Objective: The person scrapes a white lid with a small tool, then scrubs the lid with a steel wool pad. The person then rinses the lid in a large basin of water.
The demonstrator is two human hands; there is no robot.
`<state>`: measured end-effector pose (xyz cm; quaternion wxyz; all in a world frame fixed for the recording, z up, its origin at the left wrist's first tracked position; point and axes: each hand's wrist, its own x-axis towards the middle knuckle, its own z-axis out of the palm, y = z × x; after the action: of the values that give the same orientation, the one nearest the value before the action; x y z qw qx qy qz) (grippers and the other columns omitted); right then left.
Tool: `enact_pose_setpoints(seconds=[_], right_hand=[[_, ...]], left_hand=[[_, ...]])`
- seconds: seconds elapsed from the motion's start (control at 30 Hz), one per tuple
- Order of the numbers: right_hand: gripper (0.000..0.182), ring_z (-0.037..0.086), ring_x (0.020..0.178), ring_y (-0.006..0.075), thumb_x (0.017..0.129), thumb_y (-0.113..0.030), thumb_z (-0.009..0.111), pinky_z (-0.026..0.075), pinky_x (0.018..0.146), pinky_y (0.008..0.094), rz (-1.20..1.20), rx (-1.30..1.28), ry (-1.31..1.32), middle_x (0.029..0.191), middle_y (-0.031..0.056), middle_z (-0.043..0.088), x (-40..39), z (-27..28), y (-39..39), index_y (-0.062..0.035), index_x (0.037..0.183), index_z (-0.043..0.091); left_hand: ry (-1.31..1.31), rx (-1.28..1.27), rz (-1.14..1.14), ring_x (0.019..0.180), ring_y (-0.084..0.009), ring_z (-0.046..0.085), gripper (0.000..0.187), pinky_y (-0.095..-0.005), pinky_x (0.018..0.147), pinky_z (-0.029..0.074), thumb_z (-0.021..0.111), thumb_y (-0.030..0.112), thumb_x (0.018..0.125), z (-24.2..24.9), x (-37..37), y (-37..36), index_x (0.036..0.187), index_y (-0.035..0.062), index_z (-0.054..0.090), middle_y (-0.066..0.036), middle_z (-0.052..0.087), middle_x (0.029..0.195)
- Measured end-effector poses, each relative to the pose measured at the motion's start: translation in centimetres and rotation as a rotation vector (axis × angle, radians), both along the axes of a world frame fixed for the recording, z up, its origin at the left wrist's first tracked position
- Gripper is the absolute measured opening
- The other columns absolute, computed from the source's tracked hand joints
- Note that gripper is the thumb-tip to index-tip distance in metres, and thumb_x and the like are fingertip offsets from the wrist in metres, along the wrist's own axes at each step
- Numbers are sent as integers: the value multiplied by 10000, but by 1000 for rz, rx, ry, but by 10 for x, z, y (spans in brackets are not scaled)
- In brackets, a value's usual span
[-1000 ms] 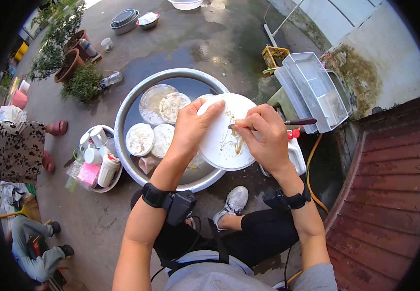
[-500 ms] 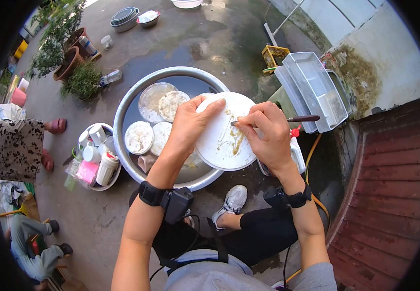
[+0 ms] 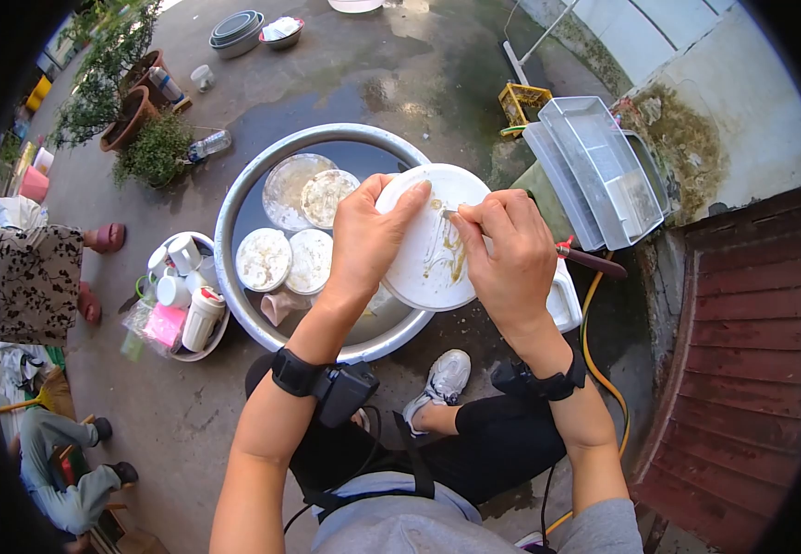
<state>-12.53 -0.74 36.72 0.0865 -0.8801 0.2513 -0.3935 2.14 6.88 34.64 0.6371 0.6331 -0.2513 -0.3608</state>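
The left hand (image 3: 364, 242) grips a white plate (image 3: 433, 235) by its edge above a metal basin (image 3: 234, 212) of dishes; the right hand (image 3: 509, 254) pinches a knife (image 3: 594, 261), its tip touching the smeared plate.

both arms reach forward, left hand (image 3: 364, 242) fingers spread flat, right hand (image 3: 509, 254) curled in a pinch grip.

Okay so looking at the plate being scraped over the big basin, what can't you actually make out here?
Head view only:
- Tip of the utensil: hidden under the right hand, so what kind it is can't be told.
- Left part of the white plate: covered by the left hand.
- What lies in the basin beneath the plate: hidden by it.
- Labels on the white containers: too small.
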Motion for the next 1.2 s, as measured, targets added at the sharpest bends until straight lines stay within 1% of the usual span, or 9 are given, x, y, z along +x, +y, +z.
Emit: enact_pose_setpoints(seconds=[0.2, 0.43, 0.53, 0.73, 0.8, 0.9, 1.03, 1.13, 1.2], right_hand=[[140, 592, 798, 247, 771, -112, 749, 455, 672, 378, 28, 22, 70, 869, 49, 575, -2, 2, 6, -87, 823, 621], [133, 590, 794, 245, 769, -107, 744, 450, 671, 376, -10, 14, 44, 853, 51, 570, -2, 2, 2, -86, 824, 624], [131, 587, 787, 245, 772, -107, 740, 442, 661, 376, 83, 11, 61, 849, 49, 569, -3, 1, 2, -85, 823, 622], [129, 582, 792, 233, 764, -110, 743, 418, 665, 375, 1, -61, 68, 851, 32, 571, -2, 2, 0, -97, 814, 625], [134, 581, 794, 227, 763, -117, 746, 411, 668, 369, 124, -14, 74, 850, 28, 575, -4, 3, 5, -100, 816, 624], [136, 581, 796, 221, 764, -124, 747, 409, 662, 365, 187, 4, 53, 847, 27, 579, -3, -1, 1, -102, 817, 624], [134, 582, 797, 218, 762, -125, 749, 409, 662, 364, 66, -55, 56, 847, 23, 582, -1, 4, 1, -102, 807, 624], [137, 581, 796, 218, 766, -124, 749, 409, 662, 365, 134, -19, 100, 851, 27, 586, -2, 5, 7, -98, 800, 619], [143, 581, 794, 220, 765, -128, 751, 409, 659, 367, 197, -8, 64, 854, 28, 588, -1, 5, 7, -96, 798, 616]], left_hand=[[-183, 1, 62, 710, -103, 648, 330, -269, 627, 521, 730, 284, 885, 0, -3, 1, 965, -30, 667, -94, 709, 813], [-187, 12, 43, 699, -105, 644, 331, -271, 628, 521, 728, 292, 886, 1, -5, 1, 963, -25, 669, -94, 705, 796], [-188, 10, 45, 697, -105, 644, 323, -272, 629, 522, 732, 290, 883, -5, -1, 0, 961, -18, 671, -90, 703, 791], [-160, 9, 35, 695, -98, 638, 316, -268, 621, 518, 733, 290, 886, -3, -3, 1, 945, -15, 670, -80, 697, 781], [-128, -9, 62, 697, -94, 632, 310, -265, 620, 514, 729, 285, 891, -4, 1, 0, 943, -15, 666, -75, 696, 786], [-86, -21, 78, 697, -88, 625, 297, -259, 621, 512, 724, 278, 897, 4, 2, 2, 941, -9, 664, -70, 697, 798], [-113, -8, 82, 695, -82, 620, 285, -257, 620, 510, 719, 273, 902, 3, 0, 1, 933, -4, 661, -64, 696, 805], [-141, -26, 112, 699, -81, 620, 290, -254, 624, 510, 720, 275, 903, 2, 1, 0, 927, -7, 659, -62, 693, 801], [-69, -61, 118, 708, -87, 620, 304, -260, 632, 511, 721, 281, 902, 4, 3, 1, 934, -15, 659, -63, 690, 802]])
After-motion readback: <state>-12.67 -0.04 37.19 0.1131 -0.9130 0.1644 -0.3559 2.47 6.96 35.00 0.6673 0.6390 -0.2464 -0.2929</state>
